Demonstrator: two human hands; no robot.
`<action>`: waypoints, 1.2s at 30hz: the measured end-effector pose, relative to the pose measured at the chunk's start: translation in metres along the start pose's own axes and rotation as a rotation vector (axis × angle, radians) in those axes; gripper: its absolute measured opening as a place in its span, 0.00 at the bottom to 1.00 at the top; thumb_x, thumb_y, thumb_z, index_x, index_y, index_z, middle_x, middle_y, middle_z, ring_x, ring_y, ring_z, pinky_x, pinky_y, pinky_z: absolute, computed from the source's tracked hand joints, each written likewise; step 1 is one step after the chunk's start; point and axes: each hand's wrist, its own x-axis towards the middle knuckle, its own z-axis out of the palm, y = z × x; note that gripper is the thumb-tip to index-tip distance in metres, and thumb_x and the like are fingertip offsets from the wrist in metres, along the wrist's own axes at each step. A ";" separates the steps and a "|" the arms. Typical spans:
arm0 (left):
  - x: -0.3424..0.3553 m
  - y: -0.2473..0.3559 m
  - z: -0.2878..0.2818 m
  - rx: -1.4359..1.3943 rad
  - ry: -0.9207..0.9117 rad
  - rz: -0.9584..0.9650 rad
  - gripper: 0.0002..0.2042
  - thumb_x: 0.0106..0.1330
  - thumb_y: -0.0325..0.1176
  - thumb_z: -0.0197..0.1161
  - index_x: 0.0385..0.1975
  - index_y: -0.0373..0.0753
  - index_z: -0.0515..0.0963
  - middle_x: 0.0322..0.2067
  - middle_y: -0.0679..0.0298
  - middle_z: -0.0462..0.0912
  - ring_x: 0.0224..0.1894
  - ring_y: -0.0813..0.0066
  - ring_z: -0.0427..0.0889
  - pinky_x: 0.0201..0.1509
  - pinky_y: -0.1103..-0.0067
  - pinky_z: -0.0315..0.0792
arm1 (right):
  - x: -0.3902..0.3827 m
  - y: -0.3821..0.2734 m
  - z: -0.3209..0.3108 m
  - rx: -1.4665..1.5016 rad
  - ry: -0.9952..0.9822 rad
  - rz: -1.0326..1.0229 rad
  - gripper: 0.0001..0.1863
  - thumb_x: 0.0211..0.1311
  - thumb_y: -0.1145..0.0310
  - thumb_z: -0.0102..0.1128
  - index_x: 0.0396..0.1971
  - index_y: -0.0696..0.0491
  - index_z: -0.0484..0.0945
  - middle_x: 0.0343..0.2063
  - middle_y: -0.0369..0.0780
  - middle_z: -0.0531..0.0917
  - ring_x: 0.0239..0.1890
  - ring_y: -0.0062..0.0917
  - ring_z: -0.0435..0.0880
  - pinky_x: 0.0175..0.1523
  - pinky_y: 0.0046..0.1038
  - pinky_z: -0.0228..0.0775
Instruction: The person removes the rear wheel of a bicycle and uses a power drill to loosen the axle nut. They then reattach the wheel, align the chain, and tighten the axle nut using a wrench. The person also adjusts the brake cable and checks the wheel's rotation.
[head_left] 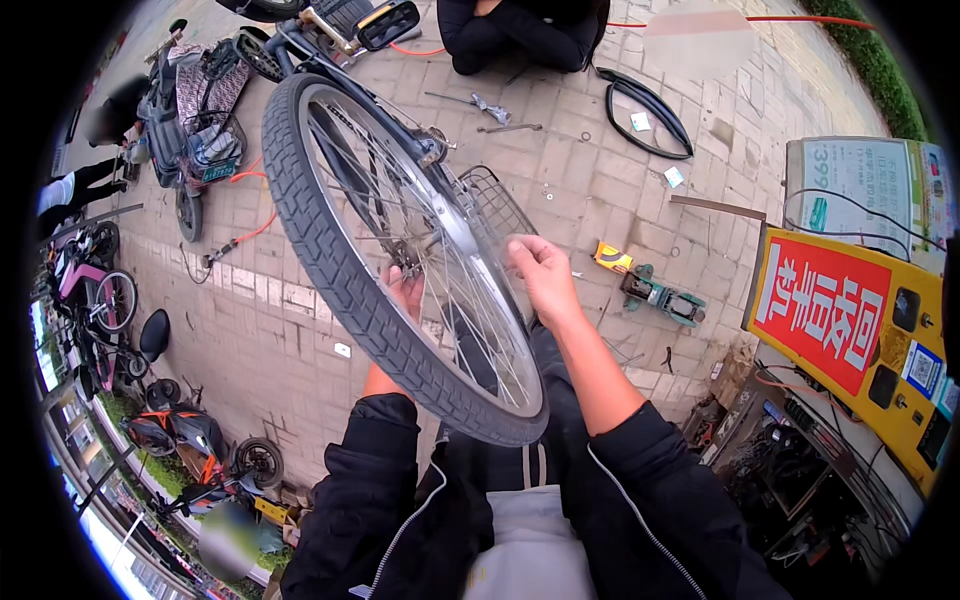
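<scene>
On paving (pixel 300 365), an open cabinet (pixel 893 485) holds clutter (pixel 790 470), right of the wheel (pixel 318 250).

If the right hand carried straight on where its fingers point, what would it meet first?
Probably the bicycle wheel, on the side facing the right hand, just to that hand's left; depth is unclear from this one view.

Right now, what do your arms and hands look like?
My left sleeve and right sleeve are black and loose, ending partway up the forearms. My left hand is partly hidden, but no glove shows; my right hand is gloveless too.
</scene>
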 end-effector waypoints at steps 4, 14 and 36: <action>-0.006 0.019 0.012 0.119 0.053 -0.027 0.12 0.69 0.30 0.49 0.48 0.30 0.68 0.42 0.57 0.77 0.41 0.67 0.78 0.50 0.72 0.73 | 0.073 0.095 0.004 -0.130 0.023 -0.018 0.18 0.60 0.69 0.56 0.49 0.61 0.75 0.38 0.44 0.82 0.39 0.26 0.80 0.48 0.28 0.70; -0.002 0.008 -0.006 0.095 0.016 -0.060 0.15 0.70 0.32 0.49 0.52 0.32 0.66 0.45 0.57 0.77 0.44 0.66 0.78 0.50 0.71 0.71 | 0.089 0.085 0.015 -0.036 -0.141 -0.064 0.16 0.60 0.71 0.59 0.45 0.63 0.74 0.36 0.38 0.80 0.38 0.20 0.78 0.46 0.24 0.71; -0.005 0.000 0.001 -0.093 0.071 -0.055 0.06 0.70 0.32 0.48 0.39 0.39 0.71 0.38 0.62 0.79 0.40 0.67 0.80 0.47 0.64 0.75 | 0.087 0.073 0.019 -0.018 -0.103 0.065 0.10 0.61 0.72 0.56 0.39 0.62 0.77 0.29 0.35 0.81 0.31 0.16 0.76 0.38 0.21 0.69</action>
